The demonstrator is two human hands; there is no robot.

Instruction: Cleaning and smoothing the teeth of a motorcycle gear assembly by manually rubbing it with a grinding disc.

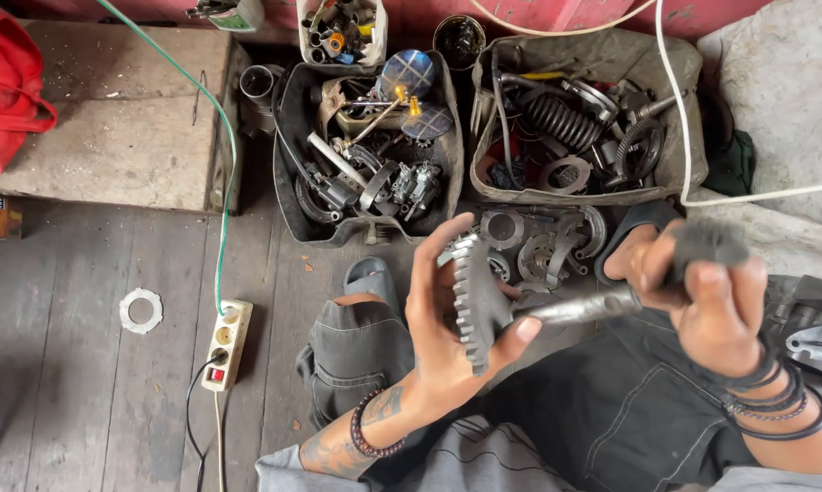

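My left hand [440, 337] holds a grey toothed gear wheel [477, 296] by its rim, thumb pressed on its lower edge, fingers spread behind it. My right hand [703, 292] grips the dark handle of a metal tool [580, 307], whose shaft points left into the gear's centre. Both hands hover above my lap, in dark trousers. More clutch-like metal parts [543, 244] lie on the floor just beyond the gear.
Two grubby bins of engine parts stand ahead, a black one [288, 196] on the left and a grey one [675, 173] on the right. A power strip [227, 344] with a green cable and a white ring [140, 310] lie on the plank floor. A red bag [5, 87] is at far left.
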